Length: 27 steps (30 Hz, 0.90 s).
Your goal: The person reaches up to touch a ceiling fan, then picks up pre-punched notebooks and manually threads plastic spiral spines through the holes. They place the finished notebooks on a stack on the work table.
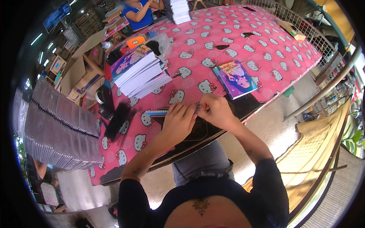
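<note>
At the table's near edge, a notebook (157, 112) lies mostly under my hands, with a bluish strip and a bound edge showing at its left. My left hand (178, 121) rests over it, fingers together and pressing along that edge. Close beside it, my right hand (216, 111) is closed in a pinch at the edge's right end; what sits between those fingertips is too small to make out. Beneath both hands is a dark, shiny board (199, 131). Just beyond my right hand, a purple illustrated notebook (236, 79) lies flat.
A fanned pile of notebooks (142, 74) stands ahead on the left. Black coil-like strands (118, 122) lie nearer. Tall notebook stacks (61, 125) line the left edge. Cardboard boxes (89, 70) stand behind. Across the pink patterned table (266, 41), another person (138, 15) is beside a paper stack (178, 11).
</note>
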### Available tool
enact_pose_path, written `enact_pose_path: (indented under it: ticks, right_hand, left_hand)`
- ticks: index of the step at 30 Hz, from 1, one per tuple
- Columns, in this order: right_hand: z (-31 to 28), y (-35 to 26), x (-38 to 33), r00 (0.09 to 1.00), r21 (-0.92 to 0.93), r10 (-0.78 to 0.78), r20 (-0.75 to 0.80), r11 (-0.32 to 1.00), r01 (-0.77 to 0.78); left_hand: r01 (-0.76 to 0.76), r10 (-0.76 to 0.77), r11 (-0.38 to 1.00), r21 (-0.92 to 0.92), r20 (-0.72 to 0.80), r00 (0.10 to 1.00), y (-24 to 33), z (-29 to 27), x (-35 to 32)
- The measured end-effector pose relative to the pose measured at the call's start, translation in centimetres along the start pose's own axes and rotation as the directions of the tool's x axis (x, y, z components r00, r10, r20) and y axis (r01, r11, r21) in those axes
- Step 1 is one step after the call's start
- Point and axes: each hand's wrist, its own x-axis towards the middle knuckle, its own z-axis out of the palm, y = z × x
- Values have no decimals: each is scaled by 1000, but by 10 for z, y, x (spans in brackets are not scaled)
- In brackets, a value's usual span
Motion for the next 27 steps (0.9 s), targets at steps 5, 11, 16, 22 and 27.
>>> enact_pose_path:
  ticks: [5,11,16,22,27]
  right_hand:
    - [4,-1,-14,988,558,16,-151,826,72]
    - [-70,28,-26,862,224,90,-499,974,28]
    - [-84,117,-33,937,-412,-211,-280,908,82]
    - [-47,188,-60,1000,-408,21,23,913,-10]
    - [-51,194,-61,999,-419,36,35,908,-18]
  left_hand:
    - [-11,4,963,-268,-28,1000,-1,-32,17]
    - [101,-108,994,-43,-514,851,-65,-83,49]
    - [228,-35,881,413,-424,905,-178,-77,45]
    - [220,-92,910,352,-345,934,-231,-48,20]
    - [271,-121,879,391,-367,922,-229,-57,23]
